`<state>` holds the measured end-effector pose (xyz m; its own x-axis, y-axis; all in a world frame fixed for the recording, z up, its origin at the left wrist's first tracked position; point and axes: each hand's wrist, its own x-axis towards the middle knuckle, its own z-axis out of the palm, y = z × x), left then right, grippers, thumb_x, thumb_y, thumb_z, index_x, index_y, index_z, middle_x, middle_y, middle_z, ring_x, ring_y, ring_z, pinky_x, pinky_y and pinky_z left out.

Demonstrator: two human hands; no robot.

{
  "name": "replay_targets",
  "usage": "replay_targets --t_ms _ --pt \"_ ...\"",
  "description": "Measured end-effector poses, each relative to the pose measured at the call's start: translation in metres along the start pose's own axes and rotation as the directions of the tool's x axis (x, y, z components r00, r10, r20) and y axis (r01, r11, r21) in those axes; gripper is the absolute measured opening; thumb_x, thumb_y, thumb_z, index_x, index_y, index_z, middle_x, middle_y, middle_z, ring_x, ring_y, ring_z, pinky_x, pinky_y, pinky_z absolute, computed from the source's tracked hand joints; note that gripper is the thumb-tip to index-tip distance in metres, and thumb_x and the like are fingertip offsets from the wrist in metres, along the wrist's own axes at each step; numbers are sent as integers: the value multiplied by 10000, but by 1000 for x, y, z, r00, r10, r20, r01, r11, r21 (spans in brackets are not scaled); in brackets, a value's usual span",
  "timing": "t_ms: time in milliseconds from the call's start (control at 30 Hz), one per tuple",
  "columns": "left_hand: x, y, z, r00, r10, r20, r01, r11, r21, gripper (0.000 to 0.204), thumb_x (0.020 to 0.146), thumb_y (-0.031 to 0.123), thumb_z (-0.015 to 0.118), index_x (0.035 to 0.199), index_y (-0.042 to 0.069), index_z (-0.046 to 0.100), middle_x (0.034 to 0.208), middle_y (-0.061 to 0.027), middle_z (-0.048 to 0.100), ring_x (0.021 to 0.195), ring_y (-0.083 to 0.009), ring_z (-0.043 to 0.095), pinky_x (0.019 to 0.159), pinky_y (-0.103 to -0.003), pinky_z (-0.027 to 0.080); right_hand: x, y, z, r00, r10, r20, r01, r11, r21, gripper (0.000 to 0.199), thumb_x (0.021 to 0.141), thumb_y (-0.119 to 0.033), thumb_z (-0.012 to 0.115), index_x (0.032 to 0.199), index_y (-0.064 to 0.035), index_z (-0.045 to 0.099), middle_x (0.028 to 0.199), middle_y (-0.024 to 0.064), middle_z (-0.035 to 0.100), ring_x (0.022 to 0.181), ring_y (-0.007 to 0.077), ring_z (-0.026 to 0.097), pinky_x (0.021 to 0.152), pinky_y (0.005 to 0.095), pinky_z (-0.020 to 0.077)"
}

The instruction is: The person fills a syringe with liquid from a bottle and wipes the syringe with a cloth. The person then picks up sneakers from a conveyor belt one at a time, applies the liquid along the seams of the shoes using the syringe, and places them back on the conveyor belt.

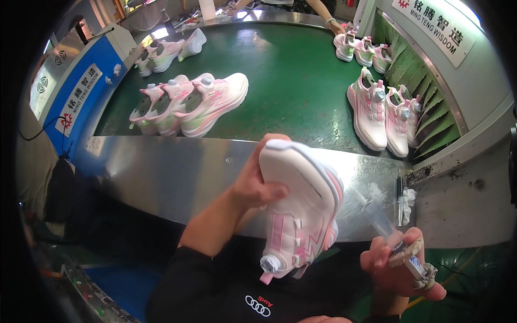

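My left hand (251,182) grips a white and pink sneaker (299,188) by its front half, thumb on the upper. The shoe hangs toe up in front of my chest, over the near metal edge, with its clear-topped dial (271,263) at the lower end. At the lower right, my right hand (383,261) is closed around a small tool (379,220) with a translucent, blurred front end and a pale, crusted rear part. I cannot make out its exact kind. The tool points up toward the shoe and stands apart from it.
On the green conveyor belt (285,91) stand a left group of sneakers (210,105), a right group (371,116) and more farther back. A metal ledge (161,167) borders the belt, with a black pen-like stick (399,200) on it. A co-worker's hand (336,27) touches the far right shoes.
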<state>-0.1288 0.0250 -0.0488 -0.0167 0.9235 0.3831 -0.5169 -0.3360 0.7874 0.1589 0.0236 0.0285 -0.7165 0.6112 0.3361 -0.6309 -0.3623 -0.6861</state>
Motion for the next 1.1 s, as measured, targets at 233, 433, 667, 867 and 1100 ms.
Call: replay_targets --t_ms 233,433,667,867,1100 --pt "-7 -4 2 985 91 145 -89 996 -23 724 569 106 814 1184 75 433 1048 -167 569 987 -261 569 821 -397 477 22 6 27 997 45 70 -46 999 5 839 687 -611 678 1249 -61 387 1052 210 500 909 279 509 670 370 326" --pt "-7 6 10 971 117 210 -123 992 14 715 575 97 816 1180 62 436 1057 -190 567 996 -272 570 823 -396 475 25 9 33 996 68 66 -64 996 -58 821 713 -625 639 1251 -62 377 1045 223 501 884 283 516 681 377 337" --pt "-9 8 12 964 133 231 -149 987 57 709 579 74 811 1177 61 430 1076 -201 561 1016 -270 566 847 -391 467 25 12 32 996 73 47 -70 995 -70 860 704 -663 615 1237 -44 346 1042 240 496 888 301 512 719 389 350" --pt "-10 10 13 979 95 180 -105 993 46 719 565 68 807 1175 57 428 1060 -187 562 1004 -257 564 837 -384 468 26 14 33 998 39 43 -35 996 -81 848 713 -652 617 1227 -30 356 1045 231 496 920 312 519 736 393 356" --pt "-9 5 4 983 93 161 -102 994 49 736 558 95 817 1179 59 424 1057 -179 561 973 -249 571 813 -365 472 19 16 30 1000 8 -1 -8 997 -75 867 687 -638 658 1220 -18 368 1053 207 499 948 312 525 737 383 368"
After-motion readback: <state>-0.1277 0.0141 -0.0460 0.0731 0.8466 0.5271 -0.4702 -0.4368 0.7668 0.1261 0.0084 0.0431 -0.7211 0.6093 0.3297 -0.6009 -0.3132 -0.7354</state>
